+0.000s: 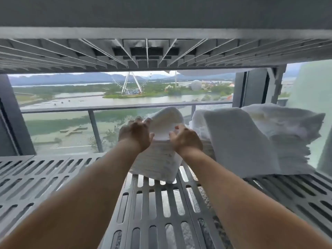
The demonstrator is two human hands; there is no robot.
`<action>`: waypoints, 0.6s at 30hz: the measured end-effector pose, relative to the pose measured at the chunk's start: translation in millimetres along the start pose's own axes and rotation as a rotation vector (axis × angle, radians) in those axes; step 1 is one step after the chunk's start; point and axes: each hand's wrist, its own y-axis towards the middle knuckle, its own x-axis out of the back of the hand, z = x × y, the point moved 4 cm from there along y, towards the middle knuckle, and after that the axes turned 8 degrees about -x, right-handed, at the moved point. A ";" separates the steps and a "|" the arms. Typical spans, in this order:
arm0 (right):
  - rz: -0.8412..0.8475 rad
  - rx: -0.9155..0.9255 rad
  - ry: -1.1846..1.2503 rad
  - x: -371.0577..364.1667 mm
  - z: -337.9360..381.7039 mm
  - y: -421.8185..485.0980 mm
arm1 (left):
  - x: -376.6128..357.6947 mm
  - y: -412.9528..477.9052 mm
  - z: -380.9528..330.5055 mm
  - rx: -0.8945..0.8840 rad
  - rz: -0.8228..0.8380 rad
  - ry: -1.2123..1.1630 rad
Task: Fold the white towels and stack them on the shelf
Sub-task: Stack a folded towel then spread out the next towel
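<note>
The folded white towel point(161, 151) stands on the slatted shelf point(53, 177) just left of the pile of folded towels point(251, 141), its near lower corner resting on the slats and its top leaning away from the person. The left hand point(135, 135) grips its far side from the pile, fingers point(139, 121) curled over the upper edge. The right hand point(186, 141) grips the side nearest the pile, fingers point(177, 127) bent onto the cloth.

The likely trouble is the top layer, which already curls upward and away. If the hands let go while the bundle is tilted, I judge the folds could spring open or the whole thing could topple away from the pile toward the open back of the shelf. Pushed too hard toward the pile, it could knock that leaning heap askew. A corner might also sag into a slot.

Whether the bundle is one towel or several cannot be told. Its back face and the fingertips behind it are hidden. The gap between it and the pile is covered by the right hand. The pile's far end is cut off by the shelf post.
</note>
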 end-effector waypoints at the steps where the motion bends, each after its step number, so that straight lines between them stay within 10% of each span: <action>1: 0.028 -0.015 -0.002 -0.8 -0.8 3.4 | -3.1 0.8 2.2 0.012 0.038 0.008; 18: -0.206 0.106 0.213 -10.8 7.8 1.6 | 9.9 -1.0 19.2 0.006 -0.137 0.093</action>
